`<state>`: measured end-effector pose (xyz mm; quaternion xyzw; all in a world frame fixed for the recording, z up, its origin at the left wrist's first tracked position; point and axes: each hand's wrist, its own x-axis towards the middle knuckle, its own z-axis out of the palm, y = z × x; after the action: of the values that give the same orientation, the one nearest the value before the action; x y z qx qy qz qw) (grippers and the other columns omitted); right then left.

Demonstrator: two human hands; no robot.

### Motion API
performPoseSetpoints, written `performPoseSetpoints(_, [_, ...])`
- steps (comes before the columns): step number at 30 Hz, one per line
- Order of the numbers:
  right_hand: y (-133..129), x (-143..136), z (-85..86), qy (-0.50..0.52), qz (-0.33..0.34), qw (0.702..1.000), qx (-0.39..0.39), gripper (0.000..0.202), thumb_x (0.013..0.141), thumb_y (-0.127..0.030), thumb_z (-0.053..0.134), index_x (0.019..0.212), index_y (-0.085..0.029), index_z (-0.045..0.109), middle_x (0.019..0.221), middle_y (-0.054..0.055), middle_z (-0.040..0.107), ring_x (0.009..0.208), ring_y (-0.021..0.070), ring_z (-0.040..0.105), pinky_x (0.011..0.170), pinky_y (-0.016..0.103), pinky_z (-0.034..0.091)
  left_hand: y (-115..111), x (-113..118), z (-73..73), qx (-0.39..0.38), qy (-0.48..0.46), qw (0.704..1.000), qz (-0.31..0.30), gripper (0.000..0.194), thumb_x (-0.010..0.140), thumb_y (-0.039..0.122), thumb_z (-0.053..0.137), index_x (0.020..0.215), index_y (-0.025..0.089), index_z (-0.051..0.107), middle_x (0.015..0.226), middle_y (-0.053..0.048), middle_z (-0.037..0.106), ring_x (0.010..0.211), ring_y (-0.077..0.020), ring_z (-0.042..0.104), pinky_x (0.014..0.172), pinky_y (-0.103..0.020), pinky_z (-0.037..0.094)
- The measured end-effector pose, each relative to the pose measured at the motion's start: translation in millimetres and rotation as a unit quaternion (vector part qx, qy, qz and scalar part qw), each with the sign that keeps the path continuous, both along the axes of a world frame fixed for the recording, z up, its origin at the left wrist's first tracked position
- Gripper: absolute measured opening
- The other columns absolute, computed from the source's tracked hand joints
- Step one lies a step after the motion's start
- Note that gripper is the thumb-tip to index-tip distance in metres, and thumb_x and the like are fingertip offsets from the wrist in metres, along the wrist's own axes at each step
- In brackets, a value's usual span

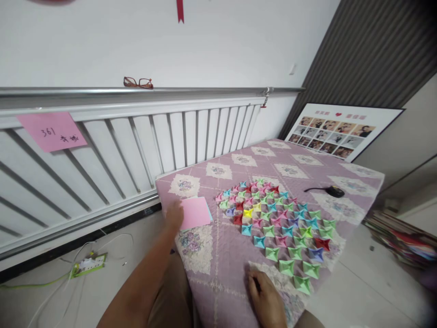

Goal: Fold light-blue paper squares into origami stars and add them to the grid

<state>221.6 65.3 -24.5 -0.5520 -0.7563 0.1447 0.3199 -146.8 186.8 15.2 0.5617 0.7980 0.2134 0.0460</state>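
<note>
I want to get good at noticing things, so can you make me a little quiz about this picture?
1. Pick one: which hand is nearer the flat pink paper sheet, left or right?
2. True or false: the brown-framed glasses lie on the floor.
3. Fill in: the colourful folded-paper pieces sit on a ___.

Key:
1. The left hand.
2. False; they rest on the grey metal pipe.
3. Purple flower-patterned cloth.

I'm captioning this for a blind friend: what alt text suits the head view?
A person's left hand is at the edge of pink paper on a flowered tablecloth, the right hand curled near rows of colorful folded paper pieces. A white radiator lines the wall; a photo board stands at right.
</note>
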Motion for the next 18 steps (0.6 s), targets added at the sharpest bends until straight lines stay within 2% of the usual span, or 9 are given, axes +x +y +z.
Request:
performPoseSetpoints(3, [0, 0, -1.0, -0.001, 0.003, 1.0, -0.01, 0.027, 0.09, -0.043, 0.044, 0.087, -0.023, 0.061, 0.087, 0.006, 0.067, 0.08, 0.0193, 0.063, 0.075, 0.03, 0.05, 16, -36, -3.1, -0.021, -0.028, 0.997, 0.07, 0.035, 0.088, 0.015, 0.037, 0.12, 0.011, 0.052, 0.116, -0.015, 0.06, 0.114, -0.0266, 0.051, 0.093, -0.037, 0.04])
performPoseSetpoints(7, [1, 0, -2.3, -0.001, 0.001, 1.0, -0.007, 0.027, 0.09, -0.044, 0.044, 0.087, -0.023, 0.061, 0.087, 0.006, 0.067, 0.08, 0.0192, 0.063, 0.074, 0.029, 0.05, 31, -65, -11.4, -0.069, -0.079, 0.993, 0.059, 0.019, 0.087, 0.026, 0.05, 0.096, 0.016, 0.063, 0.091, -0.007, 0.068, 0.092, -0.0226, 0.061, 0.077, -0.03, 0.045])
performPoseSetpoints(10, [1, 0, -2.2, 0.0, -0.002, 1.0, -0.001, 0.026, 0.09, -0.043, 0.045, 0.085, -0.024, 0.061, 0.085, 0.005, 0.067, 0.078, 0.0186, 0.063, 0.073, 0.028, 0.05, 35, -73, -19.1, -0.092, -0.112, 0.988, 0.043, 0.021, 0.089, 0.033, 0.052, 0.091, 0.014, 0.063, 0.087, -0.005, 0.066, 0.081, -0.0177, 0.062, 0.073, -0.03, 0.049])
performPoseSetpoints(14, [1, 0, -1.2, 0.001, -0.005, 1.0, 0.002, 0.025, 0.09, -0.042, 0.045, 0.082, -0.024, 0.06, 0.082, 0.004, 0.066, 0.075, 0.0176, 0.063, 0.07, 0.027, 0.05, 36, -76, -27.5, -0.095, -0.138, 0.985, 0.042, 0.031, 0.09, 0.038, 0.055, 0.106, 0.012, 0.059, 0.104, -0.005, 0.061, 0.09, -0.0209, 0.06, 0.078, -0.037, 0.053])
performPoseSetpoints(18, [0, -1, 0.2, -0.002, -0.011, 1.0, -0.002, 0.025, 0.09, -0.042, 0.045, 0.082, -0.023, 0.061, 0.081, 0.004, 0.066, 0.075, 0.0176, 0.063, 0.07, 0.027, 0.05, 36, -75, -31.0, -0.054, -0.138, 0.987, 0.058, 0.033, 0.089, 0.037, 0.055, 0.112, 0.013, 0.057, 0.111, -0.006, 0.059, 0.096, -0.0236, 0.059, 0.08, -0.039, 0.052])
